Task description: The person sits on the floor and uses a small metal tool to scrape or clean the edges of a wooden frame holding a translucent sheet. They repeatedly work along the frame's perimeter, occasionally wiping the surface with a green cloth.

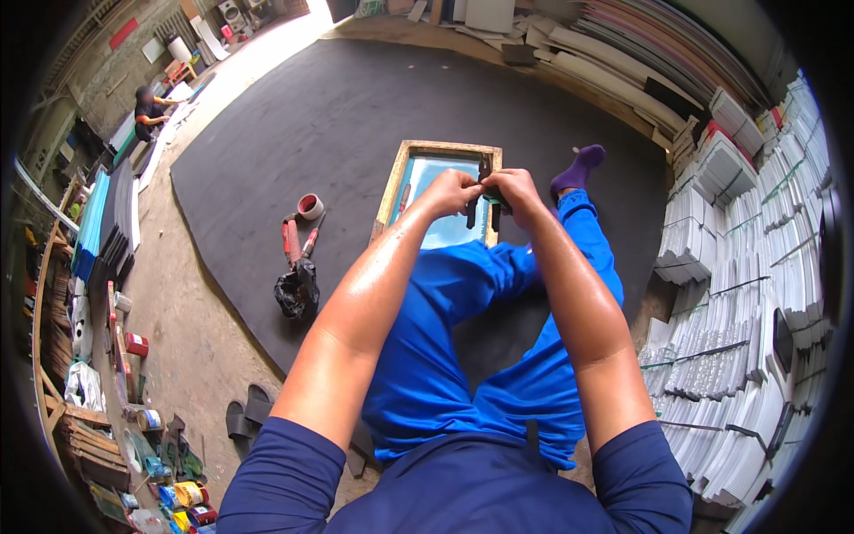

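Both hands (485, 190) pinch black strip (472, 212) over frame (391, 191).

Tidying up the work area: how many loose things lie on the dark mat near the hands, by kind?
Wooden-framed printing screen: 1
Red-handled tools: 2
Red-and-white tape roll: 1
Crumpled black bag: 1
Total: 5

A tape roll (310, 206) and red tools (291, 240) lie on the black mat (294, 116) — sandals (247, 414) nearby, white stacks (756, 267) right.
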Tool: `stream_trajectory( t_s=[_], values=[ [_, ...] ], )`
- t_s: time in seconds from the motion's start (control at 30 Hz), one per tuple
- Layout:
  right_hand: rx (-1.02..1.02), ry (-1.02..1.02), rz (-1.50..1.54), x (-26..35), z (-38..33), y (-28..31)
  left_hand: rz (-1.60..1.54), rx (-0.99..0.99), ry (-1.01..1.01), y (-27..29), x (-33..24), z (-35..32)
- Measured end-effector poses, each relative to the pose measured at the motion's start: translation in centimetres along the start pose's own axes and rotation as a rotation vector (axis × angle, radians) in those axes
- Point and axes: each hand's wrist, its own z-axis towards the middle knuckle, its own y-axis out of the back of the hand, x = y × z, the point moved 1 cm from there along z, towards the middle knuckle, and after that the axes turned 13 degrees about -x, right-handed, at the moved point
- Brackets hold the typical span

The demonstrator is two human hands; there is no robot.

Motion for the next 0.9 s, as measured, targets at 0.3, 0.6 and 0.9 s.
stream_trajectory(
  t_s=[0.3, 0.6, 0.9],
  values=[
    [0.108, -0.053, 0.052, -1.0, 2.4, -3.7, -0.265, -0.031, 0.092, 1.0, 4.2, 0.1],
    [-0.08, -0.055, -0.172, -13.8, 8.7, -8.5, -0.298, -0.322, 0.218, -1.8, 19.3, -4.4],
    [0.011, 0.378, -0.739, -16.6, 4.2, -10.4, -0.39, -0.384, 0.33, -5.6, 22.5, -4.2]
  ],
)
